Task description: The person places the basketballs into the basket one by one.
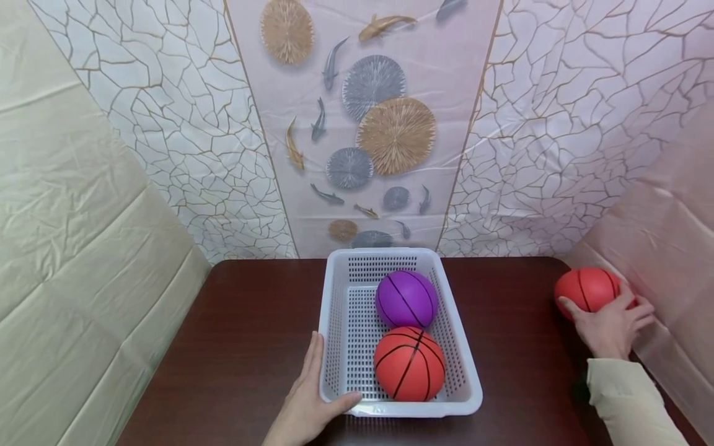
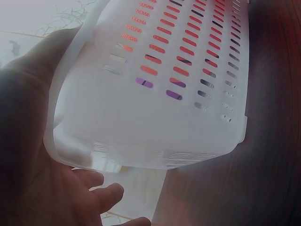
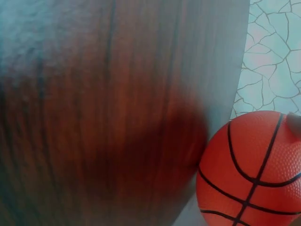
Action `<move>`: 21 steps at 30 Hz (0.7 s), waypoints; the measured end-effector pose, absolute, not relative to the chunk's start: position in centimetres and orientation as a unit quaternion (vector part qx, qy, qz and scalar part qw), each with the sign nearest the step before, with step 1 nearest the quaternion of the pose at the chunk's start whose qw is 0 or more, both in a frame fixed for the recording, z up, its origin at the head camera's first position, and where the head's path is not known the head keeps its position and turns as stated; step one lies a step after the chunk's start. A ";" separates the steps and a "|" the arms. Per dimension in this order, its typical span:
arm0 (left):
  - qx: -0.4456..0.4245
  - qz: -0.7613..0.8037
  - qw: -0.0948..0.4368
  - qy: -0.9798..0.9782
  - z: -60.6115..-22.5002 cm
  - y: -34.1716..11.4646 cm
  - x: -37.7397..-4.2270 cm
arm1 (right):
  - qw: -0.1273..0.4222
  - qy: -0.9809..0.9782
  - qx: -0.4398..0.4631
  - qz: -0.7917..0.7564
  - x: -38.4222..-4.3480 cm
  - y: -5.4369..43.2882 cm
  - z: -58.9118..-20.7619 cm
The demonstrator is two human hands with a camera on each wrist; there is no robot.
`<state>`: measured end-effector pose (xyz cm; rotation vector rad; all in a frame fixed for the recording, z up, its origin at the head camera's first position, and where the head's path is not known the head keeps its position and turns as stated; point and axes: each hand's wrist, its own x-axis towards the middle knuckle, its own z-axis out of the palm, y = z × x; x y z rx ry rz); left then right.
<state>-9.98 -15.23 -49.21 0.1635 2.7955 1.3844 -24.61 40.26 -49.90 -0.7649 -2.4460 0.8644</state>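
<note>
In the head view, a white plastic basket (image 1: 330, 316) with slotted walls stands on the dark table. It holds a purple ball (image 1: 406, 299) and, nearer to me, a red mini basketball (image 1: 409, 364) with black lines. My left hand (image 1: 304, 396) rests against the basket's near left corner, fingers along the outer left side and thumb over the near rim. Through the slots, red and purple show in the left wrist view. At the far right, my right hand (image 1: 610, 325) grips another red mini basketball (image 1: 586, 290), thumb on its left and fingers toward its right.
A brown wood-grain table (image 1: 251, 347) lies beneath everything. Behind it hangs a patterned cloth (image 1: 346, 204); plain beige cloth walls (image 1: 675, 260) close in both sides. The right-hand ball sits close to the right wall and the table's far right corner.
</note>
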 end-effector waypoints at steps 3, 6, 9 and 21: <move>0.051 0.443 0.009 0.895 -49.2 -15.3 -10.0 | 0.234 -0.870 -0.282 0.331 -24.4 40.1 -50.1; 0.051 0.442 0.006 0.895 -49.2 -15.3 -9.9 | 0.247 -0.862 -0.283 0.340 -24.3 40.0 -50.1; 0.052 0.442 0.003 0.896 -49.2 -15.3 -9.9 | 0.259 -0.855 -0.285 0.348 -24.2 40.1 -50.3; 0.056 0.442 0.008 0.895 -49.2 -15.2 -9.9 | 0.265 -0.827 -0.308 0.389 -22.8 40.5 -51.0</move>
